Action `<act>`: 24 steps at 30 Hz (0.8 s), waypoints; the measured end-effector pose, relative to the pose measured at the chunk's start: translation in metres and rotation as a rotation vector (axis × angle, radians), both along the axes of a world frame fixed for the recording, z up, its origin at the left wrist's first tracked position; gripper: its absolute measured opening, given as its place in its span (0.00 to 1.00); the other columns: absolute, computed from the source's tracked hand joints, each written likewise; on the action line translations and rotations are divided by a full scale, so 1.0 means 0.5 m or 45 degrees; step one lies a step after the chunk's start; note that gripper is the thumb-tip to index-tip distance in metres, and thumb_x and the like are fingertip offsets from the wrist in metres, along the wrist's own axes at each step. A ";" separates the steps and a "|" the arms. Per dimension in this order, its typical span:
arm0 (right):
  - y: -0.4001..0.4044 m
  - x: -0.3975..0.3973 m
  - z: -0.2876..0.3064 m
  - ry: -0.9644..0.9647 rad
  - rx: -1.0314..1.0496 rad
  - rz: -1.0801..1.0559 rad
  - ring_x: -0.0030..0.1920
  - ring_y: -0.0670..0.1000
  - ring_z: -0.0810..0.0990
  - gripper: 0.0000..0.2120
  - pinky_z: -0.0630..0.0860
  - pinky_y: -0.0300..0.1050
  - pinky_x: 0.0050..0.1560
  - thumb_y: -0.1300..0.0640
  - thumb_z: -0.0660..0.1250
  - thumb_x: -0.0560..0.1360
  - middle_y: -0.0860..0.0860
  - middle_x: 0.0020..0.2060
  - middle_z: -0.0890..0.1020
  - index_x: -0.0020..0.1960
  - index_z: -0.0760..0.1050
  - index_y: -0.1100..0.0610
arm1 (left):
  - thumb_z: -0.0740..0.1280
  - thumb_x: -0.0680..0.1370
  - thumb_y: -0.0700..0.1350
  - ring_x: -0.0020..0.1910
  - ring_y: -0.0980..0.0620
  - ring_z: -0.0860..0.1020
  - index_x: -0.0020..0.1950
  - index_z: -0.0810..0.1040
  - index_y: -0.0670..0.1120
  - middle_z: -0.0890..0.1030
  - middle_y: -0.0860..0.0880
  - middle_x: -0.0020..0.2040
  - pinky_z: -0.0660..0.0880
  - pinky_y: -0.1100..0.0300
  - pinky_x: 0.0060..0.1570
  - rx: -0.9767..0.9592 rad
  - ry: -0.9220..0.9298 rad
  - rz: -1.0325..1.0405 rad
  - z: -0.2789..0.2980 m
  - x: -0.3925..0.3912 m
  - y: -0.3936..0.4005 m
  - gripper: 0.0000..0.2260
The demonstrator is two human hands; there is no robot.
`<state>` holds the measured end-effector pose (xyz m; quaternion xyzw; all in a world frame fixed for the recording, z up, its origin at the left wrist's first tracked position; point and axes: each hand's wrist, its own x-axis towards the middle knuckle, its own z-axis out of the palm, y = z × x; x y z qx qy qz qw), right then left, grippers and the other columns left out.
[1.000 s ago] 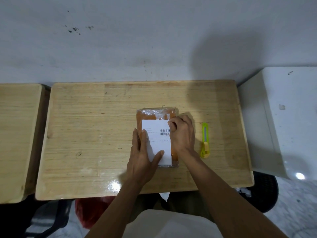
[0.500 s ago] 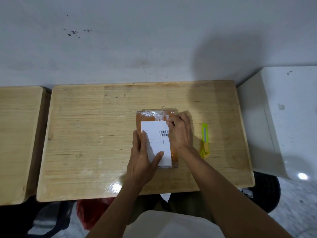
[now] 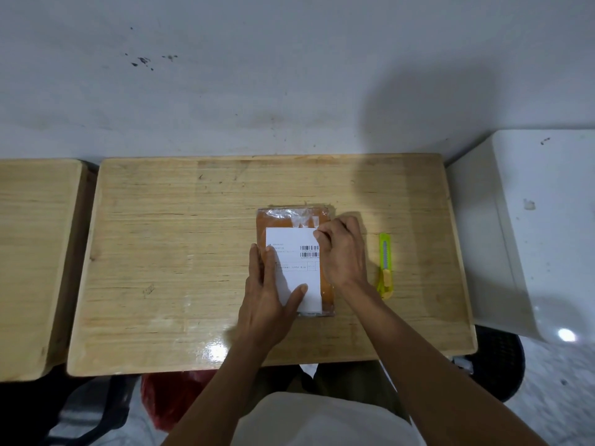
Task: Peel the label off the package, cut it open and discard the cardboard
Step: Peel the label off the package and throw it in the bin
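Observation:
An orange package wrapped in clear plastic lies flat on the wooden table, right of centre. A white label with barcodes covers most of its top. My left hand lies flat on the package's left and near part, fingers spread, thumb on the label. My right hand rests on the package's right side, its fingertips bent at the label's far right corner. Whether that corner is lifted I cannot tell.
A yellow-green utility knife lies on the table just right of my right hand. A second wooden table stands at the left, a white box at the right. A red bag and a black basket sit below the table.
My right hand's fingertips have crept a little toward the label's far right corner. The left hand, the package and the knife have stayed in place.

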<state>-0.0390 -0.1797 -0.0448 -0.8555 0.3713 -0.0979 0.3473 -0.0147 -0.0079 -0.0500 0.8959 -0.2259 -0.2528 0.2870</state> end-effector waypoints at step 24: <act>0.014 0.014 -0.001 0.232 -0.460 0.108 0.54 0.56 0.77 0.04 0.76 0.47 0.33 0.60 0.69 0.76 0.55 0.55 0.77 0.50 0.78 0.59 | 0.61 0.78 0.65 0.75 0.59 0.37 0.81 0.38 0.52 0.34 0.51 0.81 0.60 0.56 0.71 0.005 -0.002 -0.012 0.000 0.002 -0.001 0.43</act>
